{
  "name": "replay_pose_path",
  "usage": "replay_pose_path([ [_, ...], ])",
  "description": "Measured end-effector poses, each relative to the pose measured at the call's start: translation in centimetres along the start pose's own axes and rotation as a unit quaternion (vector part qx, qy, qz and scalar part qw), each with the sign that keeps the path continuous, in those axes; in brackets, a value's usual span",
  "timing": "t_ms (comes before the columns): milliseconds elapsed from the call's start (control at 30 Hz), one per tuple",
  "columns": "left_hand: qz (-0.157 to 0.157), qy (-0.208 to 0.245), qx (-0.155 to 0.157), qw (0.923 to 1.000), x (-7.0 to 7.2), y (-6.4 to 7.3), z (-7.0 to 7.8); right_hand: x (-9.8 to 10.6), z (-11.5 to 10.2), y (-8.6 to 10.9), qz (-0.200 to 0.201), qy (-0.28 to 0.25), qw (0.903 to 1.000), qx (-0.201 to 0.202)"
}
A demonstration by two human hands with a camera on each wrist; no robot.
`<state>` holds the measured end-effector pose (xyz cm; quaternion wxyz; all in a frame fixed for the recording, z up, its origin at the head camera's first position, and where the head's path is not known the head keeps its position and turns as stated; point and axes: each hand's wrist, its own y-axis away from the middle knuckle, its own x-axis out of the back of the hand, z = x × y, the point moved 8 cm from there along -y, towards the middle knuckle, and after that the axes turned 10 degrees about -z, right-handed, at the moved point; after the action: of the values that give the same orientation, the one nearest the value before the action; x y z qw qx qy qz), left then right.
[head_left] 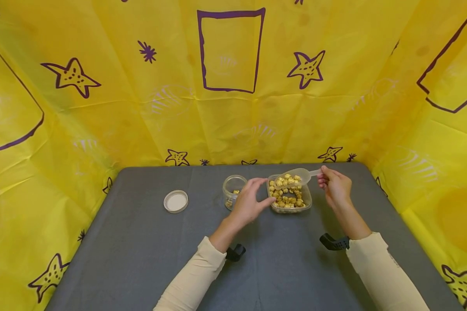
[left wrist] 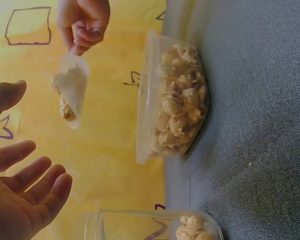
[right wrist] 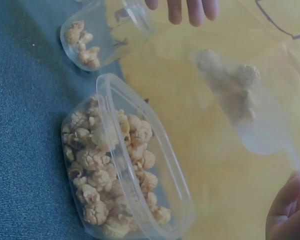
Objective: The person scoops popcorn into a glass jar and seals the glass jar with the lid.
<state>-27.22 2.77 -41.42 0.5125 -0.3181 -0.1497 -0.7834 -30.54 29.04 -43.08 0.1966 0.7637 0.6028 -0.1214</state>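
Note:
My right hand [head_left: 336, 183] pinches the handle of a translucent plastic scoop [right wrist: 260, 132], which carries several pieces of popcorn [head_left: 288, 179]. The scoop hovers over a clear square container [head_left: 309, 203] filled with caramel-coloured popcorn. My left hand [head_left: 249, 201], fingers spread and holding nothing, hovers between that container and a round clear jar [head_left: 228, 185]. A few popcorn pieces [right wrist: 82, 45] lie at the bottom of the jar, as the right wrist view shows. In the head view the left hand covers part of the jar's right side.
A round lid [head_left: 176, 201] with a white top lies on the grey table [head_left: 140, 250], left of the jar. Yellow cloth [head_left: 233, 125] with purple drawings hangs behind the table and on both sides. Small crumbs [left wrist: 249, 164] dot the tabletop near the container.

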Motion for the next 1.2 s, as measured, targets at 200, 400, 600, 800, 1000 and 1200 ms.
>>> replay_pose_path([
  [200,0.005,0.009,-0.003,0.9999,0.5,0.2,0.1,-0.2,0.1,0.0,0.000,-0.005,1.0000,-0.003],
  [400,0.014,0.013,-0.017,0.9997,1.2,0.6,0.7,-0.7,0.1,-0.3,-0.007,-0.014,0.9999,-0.004],
  [600,0.025,0.016,-0.016,0.9994,1.9,0.9,0.5,-1.3,0.0,-0.3,-0.009,-0.016,0.9998,0.003],
  [800,0.040,0.002,-0.018,0.9990,2.6,1.1,0.2,-1.9,0.4,0.0,-0.012,-0.017,0.9998,0.005],
  [1000,0.059,-0.019,-0.026,0.9978,3.4,1.2,-0.2,-2.7,0.6,0.1,-0.021,-0.024,0.9994,0.012],
  [1200,0.082,-0.038,-0.026,0.9956,4.5,1.5,-0.8,-3.2,0.9,0.1,-0.024,-0.036,0.9990,0.014],
])
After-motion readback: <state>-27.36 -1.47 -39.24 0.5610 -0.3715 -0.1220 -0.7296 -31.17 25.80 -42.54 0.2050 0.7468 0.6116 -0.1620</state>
